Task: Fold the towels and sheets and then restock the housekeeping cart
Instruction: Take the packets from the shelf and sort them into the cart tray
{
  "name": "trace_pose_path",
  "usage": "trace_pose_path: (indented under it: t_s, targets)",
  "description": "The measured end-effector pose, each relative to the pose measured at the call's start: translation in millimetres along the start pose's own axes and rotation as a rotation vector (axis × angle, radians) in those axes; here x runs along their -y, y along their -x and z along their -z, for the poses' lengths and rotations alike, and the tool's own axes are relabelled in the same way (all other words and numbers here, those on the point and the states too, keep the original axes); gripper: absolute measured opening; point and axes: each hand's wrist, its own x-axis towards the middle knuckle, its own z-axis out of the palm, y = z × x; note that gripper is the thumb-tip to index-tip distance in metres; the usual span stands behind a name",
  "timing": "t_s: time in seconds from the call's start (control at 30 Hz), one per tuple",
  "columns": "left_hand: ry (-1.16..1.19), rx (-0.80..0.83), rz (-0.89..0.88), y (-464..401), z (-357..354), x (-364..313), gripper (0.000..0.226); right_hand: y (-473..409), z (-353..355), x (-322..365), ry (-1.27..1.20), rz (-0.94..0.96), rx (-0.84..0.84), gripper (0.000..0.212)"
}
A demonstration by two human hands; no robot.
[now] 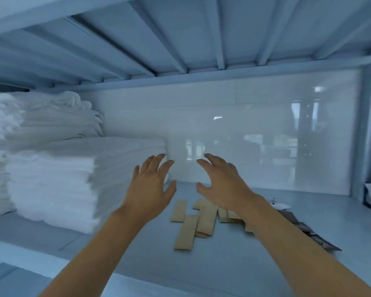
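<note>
Pale blue metal shelf (266, 243), ribbed shelf underside (180, 35) overhead, glossy white back wall (255, 125) reflecting a bright room.

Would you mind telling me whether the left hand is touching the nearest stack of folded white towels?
Cannot tell. In the head view the left hand overlaps the towel stack, its fingers spread, but depth is unclear.

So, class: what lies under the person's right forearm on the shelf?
Tan packets and a dark wrapper partly covered by the right forearm; their hidden parts cannot be seen.
</note>
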Motion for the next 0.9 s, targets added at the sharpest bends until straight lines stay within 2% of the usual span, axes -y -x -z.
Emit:
trace_pose_path:
  t_s: [0.13,0.43,0.53,0.67,0.77,0.9]
  targets:
    - [0.030,0.055,-0.088,-32.7,-30.4,20.3,0.056,-17.5,-8.7,-12.4,0.046,-0.096,0.014,0.071]
    - [-0.080,0.314,-0.250,-60.0,-105.5,67.2,0.058,-36.7,-52.8,-26.4,0.065,-0.249,0.085,0.070]
    - [0.011,0.336,-0.278,-52.3,-130.6,74.0,0.056,-33.5,-75.0,-37.8,0.110,-0.242,0.215,0.067]
    - [0.137,0.438,-0.228,-38.5,-155.9,74.9,0.059,-18.4,-90.4,-54.7,0.078,-0.224,0.444,0.079]
    - [0.221,0.581,-0.207,-29.2,-158.4,74.9,0.067,-11.4,-95.4,-55.3,-0.011,-0.218,0.507,0.079]
    - [0.335,0.779,-0.324,-25.6,-145.5,77.8,0.085,-9.1,-98.6,-47.8,-0.009,-0.187,0.558,0.078]
